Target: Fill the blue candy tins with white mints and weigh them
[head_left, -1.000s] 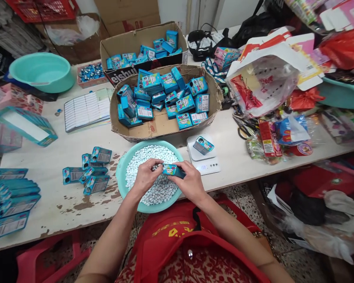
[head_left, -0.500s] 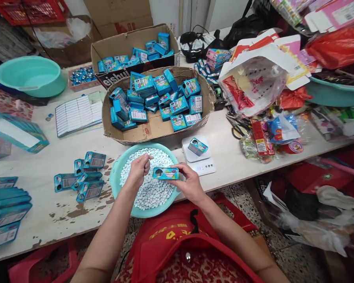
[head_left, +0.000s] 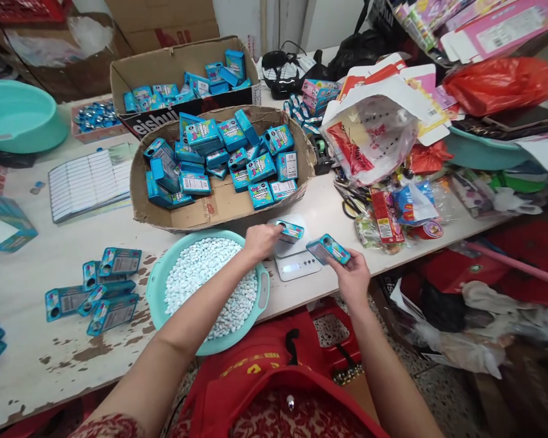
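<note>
My left hand reaches across the bowl, its curled fingers at the near end of a small blue candy box on the white kitchen scale. Its fingertips are partly hidden at the box's round opening. Just right of the scale, my right hand grips a second blue candy box between thumb and fingers, tilted, with its round hole showing. Below my left forearm, a turquoise bowl holds many small white candies.
A cut-down carton of blue boxes stands behind the bowl, another carton beyond it. Several blue boxes lie at left beside a printed sheet. Scissors and packets crowd the right.
My left hand has moved from above the candies to the box on the scale. My right hand has carried its box rightward, from over the bowl to beside the scale. The view has shifted right.
</note>
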`<control>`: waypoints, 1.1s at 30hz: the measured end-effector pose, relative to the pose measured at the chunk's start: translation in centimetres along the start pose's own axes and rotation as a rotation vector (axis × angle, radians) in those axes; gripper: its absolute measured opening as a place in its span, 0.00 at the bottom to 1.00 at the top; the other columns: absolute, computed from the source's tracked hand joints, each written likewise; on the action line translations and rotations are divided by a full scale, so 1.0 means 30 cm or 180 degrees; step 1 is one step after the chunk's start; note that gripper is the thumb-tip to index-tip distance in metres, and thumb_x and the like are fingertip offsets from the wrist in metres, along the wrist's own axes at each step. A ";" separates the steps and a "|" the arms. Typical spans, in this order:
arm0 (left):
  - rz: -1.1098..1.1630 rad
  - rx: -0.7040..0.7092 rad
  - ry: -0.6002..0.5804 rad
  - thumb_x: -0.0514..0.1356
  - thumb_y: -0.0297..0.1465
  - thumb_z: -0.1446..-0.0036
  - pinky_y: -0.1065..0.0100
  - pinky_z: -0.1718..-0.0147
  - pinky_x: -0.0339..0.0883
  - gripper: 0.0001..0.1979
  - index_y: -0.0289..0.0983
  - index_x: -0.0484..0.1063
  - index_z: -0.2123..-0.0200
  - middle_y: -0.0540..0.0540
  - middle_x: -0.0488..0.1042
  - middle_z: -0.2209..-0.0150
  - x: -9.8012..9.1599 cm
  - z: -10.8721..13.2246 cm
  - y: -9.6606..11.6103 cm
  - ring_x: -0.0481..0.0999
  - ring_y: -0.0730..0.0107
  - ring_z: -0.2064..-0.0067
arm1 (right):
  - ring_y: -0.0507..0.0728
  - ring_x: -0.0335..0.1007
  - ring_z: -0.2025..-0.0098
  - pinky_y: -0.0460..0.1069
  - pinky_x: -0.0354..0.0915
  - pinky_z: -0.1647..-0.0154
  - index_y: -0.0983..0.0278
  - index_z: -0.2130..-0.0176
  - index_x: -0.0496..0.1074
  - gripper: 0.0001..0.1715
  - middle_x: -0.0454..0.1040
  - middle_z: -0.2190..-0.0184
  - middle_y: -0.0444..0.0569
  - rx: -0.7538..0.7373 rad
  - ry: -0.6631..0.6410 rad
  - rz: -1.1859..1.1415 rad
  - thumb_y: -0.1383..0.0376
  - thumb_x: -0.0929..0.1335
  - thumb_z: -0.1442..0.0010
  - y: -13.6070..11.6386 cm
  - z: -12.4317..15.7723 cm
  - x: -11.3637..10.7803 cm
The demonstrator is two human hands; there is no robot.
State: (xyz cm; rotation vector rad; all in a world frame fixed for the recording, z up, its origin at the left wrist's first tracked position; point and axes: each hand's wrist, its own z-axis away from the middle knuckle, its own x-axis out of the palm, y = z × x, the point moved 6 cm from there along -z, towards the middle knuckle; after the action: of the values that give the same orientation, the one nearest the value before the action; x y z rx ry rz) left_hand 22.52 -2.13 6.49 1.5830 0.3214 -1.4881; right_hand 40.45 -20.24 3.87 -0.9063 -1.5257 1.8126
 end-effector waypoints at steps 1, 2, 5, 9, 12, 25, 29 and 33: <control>0.0101 -0.0060 0.0203 0.57 0.36 0.41 0.68 0.72 0.54 0.08 0.44 0.77 0.65 0.44 0.78 0.64 -0.037 0.030 -0.021 0.76 0.60 0.63 | 0.57 0.73 0.63 0.58 0.68 0.53 0.64 0.61 0.66 0.30 0.74 0.67 0.47 -0.0015 -0.0056 -0.0024 0.59 0.77 0.62 0.015 -0.022 0.040; 0.0250 -0.0104 0.0434 0.58 0.37 0.42 0.69 0.72 0.55 0.08 0.44 0.77 0.66 0.44 0.78 0.65 -0.080 0.067 -0.044 0.76 0.61 0.64 | 0.57 0.73 0.63 0.58 0.68 0.53 0.64 0.61 0.66 0.30 0.74 0.67 0.47 -0.0037 -0.0127 -0.0040 0.58 0.76 0.62 0.029 -0.042 0.085; 0.0851 -0.0103 0.1038 0.61 0.38 0.45 0.69 0.70 0.58 0.07 0.45 0.78 0.66 0.46 0.79 0.67 -0.197 0.202 -0.108 0.76 0.62 0.65 | 0.56 0.72 0.63 0.56 0.68 0.54 0.65 0.61 0.66 0.28 0.73 0.67 0.47 -0.0135 -0.0375 -0.0023 0.57 0.75 0.60 0.065 -0.087 0.210; 0.1443 -0.0095 0.1178 0.64 0.39 0.48 0.68 0.67 0.63 0.07 0.46 0.79 0.67 0.47 0.80 0.67 -0.239 0.362 -0.143 0.77 0.62 0.65 | 0.60 0.69 0.53 0.60 0.64 0.48 0.65 0.56 0.66 0.29 0.71 0.58 0.53 -0.0555 -0.0545 0.0479 0.54 0.73 0.54 0.023 -0.078 0.269; 0.1601 -0.0081 0.1018 0.62 0.39 0.47 0.68 0.66 0.66 0.07 0.47 0.79 0.66 0.47 0.80 0.66 -0.203 0.440 -0.123 0.78 0.62 0.65 | 0.63 0.59 0.40 0.63 0.56 0.40 0.63 0.46 0.63 0.36 0.64 0.45 0.58 -0.1247 -0.0647 0.0798 0.53 0.72 0.50 -0.110 0.025 0.255; 0.4635 -0.1820 0.1144 0.63 0.49 0.53 0.75 0.84 0.48 0.21 0.35 0.74 0.71 0.54 0.59 0.82 -0.111 0.459 -0.211 0.56 0.80 0.82 | 0.57 0.71 0.60 0.52 0.67 0.57 0.60 0.60 0.72 0.18 0.73 0.63 0.47 -0.1147 -0.2184 0.0783 0.61 0.76 0.51 -0.260 0.315 0.390; 0.5165 -0.2119 0.0982 0.65 0.51 0.57 0.76 0.83 0.52 0.25 0.31 0.74 0.71 0.51 0.64 0.78 -0.059 0.472 -0.229 0.62 0.80 0.79 | 0.57 0.71 0.58 0.51 0.67 0.57 0.59 0.57 0.72 0.20 0.73 0.62 0.47 -0.1292 -0.2265 0.0706 0.62 0.75 0.51 -0.293 0.377 0.427; 0.5439 -0.2356 0.1071 0.63 0.53 0.56 0.74 0.77 0.61 0.28 0.30 0.75 0.70 0.48 0.69 0.75 -0.064 0.515 -0.233 0.67 0.76 0.76 | 0.57 0.70 0.58 0.52 0.67 0.57 0.59 0.55 0.71 0.18 0.73 0.62 0.48 -0.1654 -0.2386 0.0855 0.63 0.73 0.47 -0.361 0.463 0.489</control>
State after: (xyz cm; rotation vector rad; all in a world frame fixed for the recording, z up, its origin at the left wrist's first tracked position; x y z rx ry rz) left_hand 6.93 -9.00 7.42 0.8574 -0.2838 0.2378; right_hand 20.74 -14.82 14.25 -0.6994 -2.5288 2.1209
